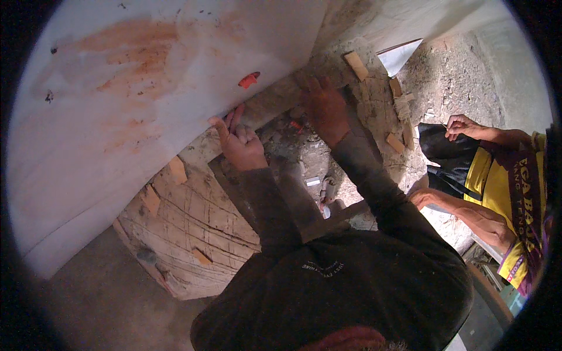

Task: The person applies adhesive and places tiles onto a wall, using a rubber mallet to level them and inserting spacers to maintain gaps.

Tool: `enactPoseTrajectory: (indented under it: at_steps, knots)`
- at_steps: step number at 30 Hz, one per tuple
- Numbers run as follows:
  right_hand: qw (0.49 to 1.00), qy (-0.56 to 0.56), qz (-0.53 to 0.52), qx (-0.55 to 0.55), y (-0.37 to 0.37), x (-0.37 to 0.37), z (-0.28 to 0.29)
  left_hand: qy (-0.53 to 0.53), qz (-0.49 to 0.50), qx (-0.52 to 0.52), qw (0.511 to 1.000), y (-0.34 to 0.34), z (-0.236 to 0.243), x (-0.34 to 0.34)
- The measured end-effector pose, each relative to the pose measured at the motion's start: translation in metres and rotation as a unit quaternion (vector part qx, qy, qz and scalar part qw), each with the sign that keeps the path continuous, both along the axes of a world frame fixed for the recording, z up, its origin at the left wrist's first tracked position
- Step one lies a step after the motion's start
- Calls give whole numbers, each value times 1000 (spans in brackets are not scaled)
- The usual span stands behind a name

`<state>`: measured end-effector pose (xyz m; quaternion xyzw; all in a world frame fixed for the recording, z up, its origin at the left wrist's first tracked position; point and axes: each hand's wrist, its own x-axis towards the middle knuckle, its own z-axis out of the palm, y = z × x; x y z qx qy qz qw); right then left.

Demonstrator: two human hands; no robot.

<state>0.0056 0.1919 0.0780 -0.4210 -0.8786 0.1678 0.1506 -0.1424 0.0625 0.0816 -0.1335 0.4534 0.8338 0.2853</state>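
Note:
My left hand (240, 145) is at the foot of the pale wall (146, 105), beside the back rim of a rectangular opening. Its thumb and a finger stick out toward the wall and the other fingers are curled; nothing shows in it. Farther right, my right hand (328, 111) reaches over the back right corner of the opening, fingers stretched out along the grey back strip (272, 96). Its fingertips are dim in the shadow. The opening is cut in a rough, scored slab (205, 225) with a curved outer edge. Both forearms cross above the opening.
Small flat wooden pieces (177, 169) lie scattered on the slab. Above my hands, the wall has a hole with orange in it (249, 80). Rubble and a small white piece (313, 181) show through the opening. At the right, a person in yellow and purple (497, 181) leans close.

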Motion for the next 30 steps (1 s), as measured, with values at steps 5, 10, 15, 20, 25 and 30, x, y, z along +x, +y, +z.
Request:
enactPoseTrajectory:
  at_steps: [5,10,15,20,25,30]
  knots:
    - [995,-59,-82,-2,-9,-18,7,-37,-13,32,999,-5,-9,0]
    - [980,-135,-3,148,-15,-11,-34,-50,4,79,996,-21,-10,-1]
    - [960,-17,33,279,21,17,-88,-55,15,20,998,8,-12,9]
    - [987,23,67,146,29,6,-58,-25,3,23,999,6,-16,-3]
    - [971,64,177,148,22,5,-23,54,-141,13,988,-59,16,-34]
    - [886,214,193,-362,-28,-27,-10,515,7,-190,836,-220,-20,-109]
